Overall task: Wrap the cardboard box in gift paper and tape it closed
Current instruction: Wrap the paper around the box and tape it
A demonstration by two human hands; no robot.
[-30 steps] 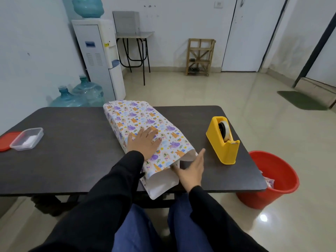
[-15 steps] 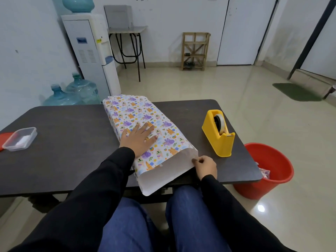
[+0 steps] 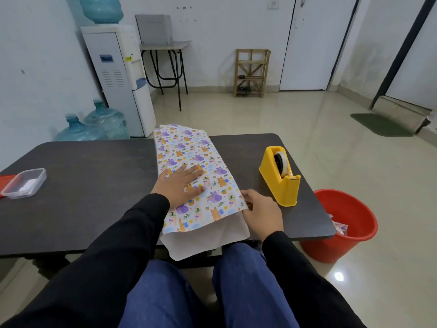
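— Gift paper [image 3: 189, 159]?
— In the middle of the desk [image 3: 94, 185], folded over the box. White end hanging off the near edge. Box hidden under it.
— Left hand [image 3: 181, 184]?
— Flat on top of the paper, fingers spread wide, pressing down.
— Right hand [image 3: 262, 209]?
— Fingers curled, pinching the paper's right edge.
— Beside that?
— Yellow tape holder [image 3: 280, 179] on the desk, near the right hand. Red bucket [image 3: 343, 226] on the floor.

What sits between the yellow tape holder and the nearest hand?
Only bare dark table lies between the tape holder and the right hand, in the head view.
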